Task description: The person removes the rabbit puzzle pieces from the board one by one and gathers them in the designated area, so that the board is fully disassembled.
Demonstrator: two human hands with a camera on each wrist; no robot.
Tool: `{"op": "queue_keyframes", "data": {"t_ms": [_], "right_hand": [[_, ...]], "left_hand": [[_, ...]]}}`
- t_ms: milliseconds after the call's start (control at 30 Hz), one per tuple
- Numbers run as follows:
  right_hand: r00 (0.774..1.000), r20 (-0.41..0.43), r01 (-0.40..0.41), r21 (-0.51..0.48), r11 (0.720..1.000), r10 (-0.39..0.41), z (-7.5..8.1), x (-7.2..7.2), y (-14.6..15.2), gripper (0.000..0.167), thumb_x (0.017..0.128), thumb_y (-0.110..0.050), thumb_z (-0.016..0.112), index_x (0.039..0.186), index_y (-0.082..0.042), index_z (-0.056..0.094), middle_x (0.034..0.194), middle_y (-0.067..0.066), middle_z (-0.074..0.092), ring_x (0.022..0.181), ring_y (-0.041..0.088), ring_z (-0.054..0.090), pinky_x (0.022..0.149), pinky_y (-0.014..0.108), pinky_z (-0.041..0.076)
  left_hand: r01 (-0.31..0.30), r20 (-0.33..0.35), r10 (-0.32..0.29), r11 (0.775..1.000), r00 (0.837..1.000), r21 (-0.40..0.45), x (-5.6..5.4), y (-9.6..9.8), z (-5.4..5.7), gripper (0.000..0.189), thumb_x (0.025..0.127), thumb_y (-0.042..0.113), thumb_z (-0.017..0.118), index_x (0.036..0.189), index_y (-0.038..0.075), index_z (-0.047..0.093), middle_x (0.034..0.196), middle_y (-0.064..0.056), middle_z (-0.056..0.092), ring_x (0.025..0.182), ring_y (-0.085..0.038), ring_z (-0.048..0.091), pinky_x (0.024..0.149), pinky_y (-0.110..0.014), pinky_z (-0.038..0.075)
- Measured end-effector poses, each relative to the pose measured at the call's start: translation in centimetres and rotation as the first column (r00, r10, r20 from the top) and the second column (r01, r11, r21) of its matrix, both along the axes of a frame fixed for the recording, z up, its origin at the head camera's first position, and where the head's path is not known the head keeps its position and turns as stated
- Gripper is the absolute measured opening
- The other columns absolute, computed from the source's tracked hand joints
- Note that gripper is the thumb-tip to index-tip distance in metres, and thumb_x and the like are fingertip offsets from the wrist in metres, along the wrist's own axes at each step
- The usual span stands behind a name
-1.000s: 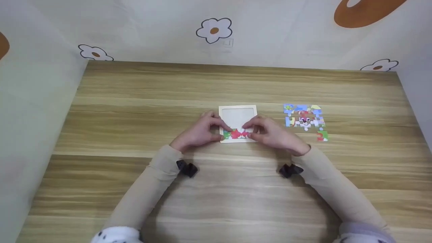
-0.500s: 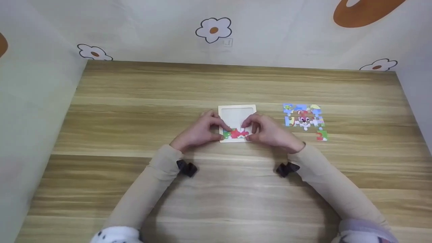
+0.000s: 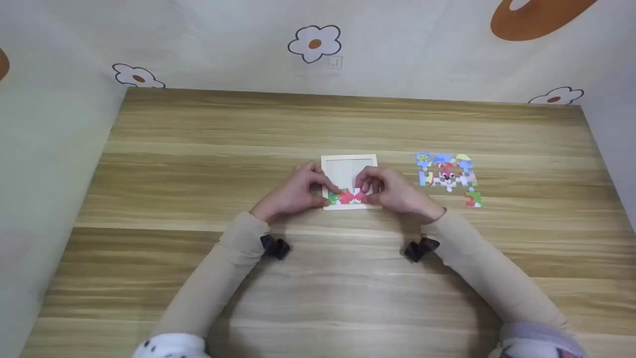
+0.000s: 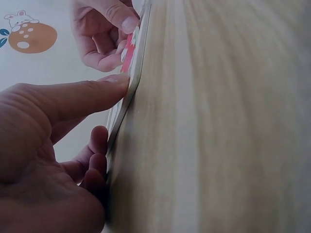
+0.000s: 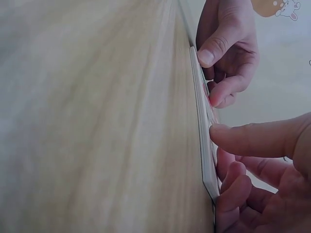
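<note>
A square puzzle frame (image 3: 349,157) with a pale rim lies on the table in the head view. Along its near edge sits a row of green and red jigsaw pieces (image 3: 345,197). My left hand (image 3: 292,193) holds the frame's left near corner, thumb on the rim and index finger touching the pieces. My right hand (image 3: 399,195) pinches a red and white jigsaw piece (image 3: 357,193) between thumb and index finger at the row's right end. The fingers partly cover that piece. In the right wrist view, the thumb (image 5: 252,139) lies against the frame's edge.
Right of the frame, several jigsaw pieces (image 3: 447,174) lie together, showing an animal face. A green and red piece (image 3: 473,199) lies just below them. Walls printed with flowers (image 3: 315,44) border the wooden table (image 3: 223,129).
My right hand has shifted slightly left over the frame, and its index finger has bent closer to the red and white piece. My left hand stays in place.
</note>
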State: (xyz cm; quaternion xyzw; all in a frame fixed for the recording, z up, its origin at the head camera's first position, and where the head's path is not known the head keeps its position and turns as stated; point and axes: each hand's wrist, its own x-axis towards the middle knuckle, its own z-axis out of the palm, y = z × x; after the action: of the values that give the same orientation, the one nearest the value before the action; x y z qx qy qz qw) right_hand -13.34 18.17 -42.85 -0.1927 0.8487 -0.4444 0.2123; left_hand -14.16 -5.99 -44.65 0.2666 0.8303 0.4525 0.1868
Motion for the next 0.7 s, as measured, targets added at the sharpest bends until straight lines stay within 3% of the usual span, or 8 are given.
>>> {"op": "queue_keyframes", "data": {"t_ms": [533, 700], "right_hand": [[0.994, 0.102, 0.057, -0.082, 0.995, -0.048, 0.06, 0.14, 0.05, 0.018, 0.079, 0.005, 0.068, 0.095, -0.001, 0.061, 0.088, 0.008, 0.057, 0.079, 0.020, 0.050, 0.068, 0.028, 0.038], [0.996, 0.090, 0.035, -0.128, 0.991, -0.024, -0.24, 0.05, 0.22, 0.015, 0.081, 0.007, 0.061, 0.095, 0.003, 0.060, 0.087, 0.011, 0.059, 0.082, 0.021, 0.053, 0.072, 0.027, 0.040]], "left_hand": [[-0.007, 0.012, 0.007, 1.000, 1.000, -0.001, -0.03, -0.01, 0.02, 0.024, 0.074, 0.003, 0.077, 0.098, 0.009, 0.077, 0.100, -0.004, 0.049, 0.103, -0.025, 0.038, 0.090, -0.038, 0.029], [0.009, -0.001, -0.009, 1.000, 1.000, 0.005, -0.07, -0.04, 0.01, 0.024, 0.075, 0.005, 0.077, 0.099, 0.009, 0.077, 0.099, -0.003, 0.049, 0.100, -0.024, 0.039, 0.088, -0.037, 0.029]]}}
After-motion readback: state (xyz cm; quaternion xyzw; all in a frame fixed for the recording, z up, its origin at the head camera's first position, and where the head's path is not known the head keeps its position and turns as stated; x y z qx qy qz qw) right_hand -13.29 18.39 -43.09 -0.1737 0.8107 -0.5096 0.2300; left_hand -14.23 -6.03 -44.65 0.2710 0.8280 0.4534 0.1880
